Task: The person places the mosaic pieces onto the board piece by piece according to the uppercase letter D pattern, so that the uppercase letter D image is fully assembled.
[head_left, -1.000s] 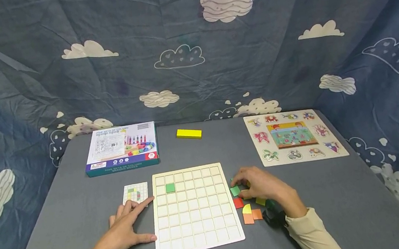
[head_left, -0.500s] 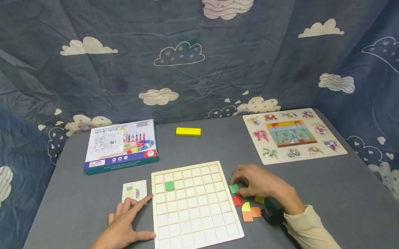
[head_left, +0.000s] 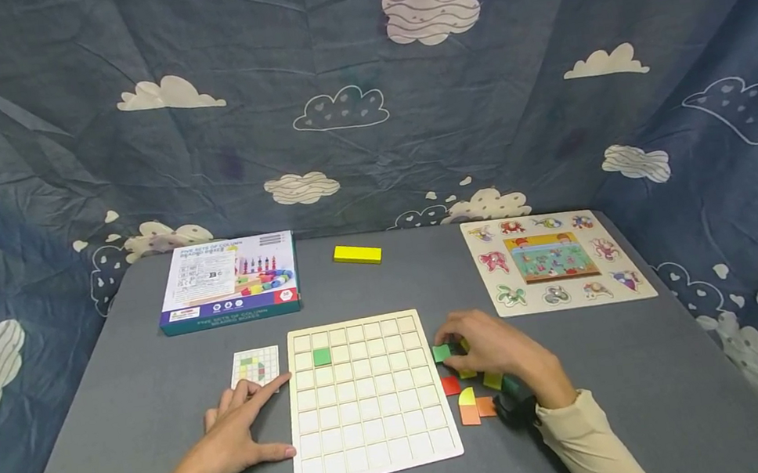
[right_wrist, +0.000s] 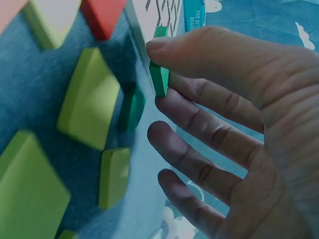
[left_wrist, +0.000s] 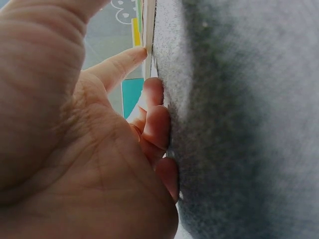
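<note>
A pale grid board (head_left: 371, 403) lies on the table, with one green square tile (head_left: 322, 356) set in its upper left part. My left hand (head_left: 228, 443) rests at the board's left edge, index finger and thumb touching the side and the other fingers bent loosely on the tabletop. Beyond the right edge, my right hand (head_left: 495, 344) pinches a second green tile (right_wrist: 159, 79) between thumb and fingers. Under and beside that hand lie a red tile (head_left: 450, 385), orange tiles (head_left: 469, 414), a yellow quarter-round tile (head_left: 466, 397) and yellow-green tiles (right_wrist: 92, 102). Another green tile (right_wrist: 132, 107) shows among them.
A small pattern card (head_left: 257, 365) lies left of the board, partly behind my left fingers. Farther back are a boxed bead set (head_left: 228, 282), a yellow bar (head_left: 357, 255) and a sea-animal puzzle board (head_left: 564, 296). A cloud-print cloth (head_left: 342, 52) hangs behind the table.
My right hand has shifted slightly left with the green tile, which has come up close to the board's right edge. The left hand stays in place.
</note>
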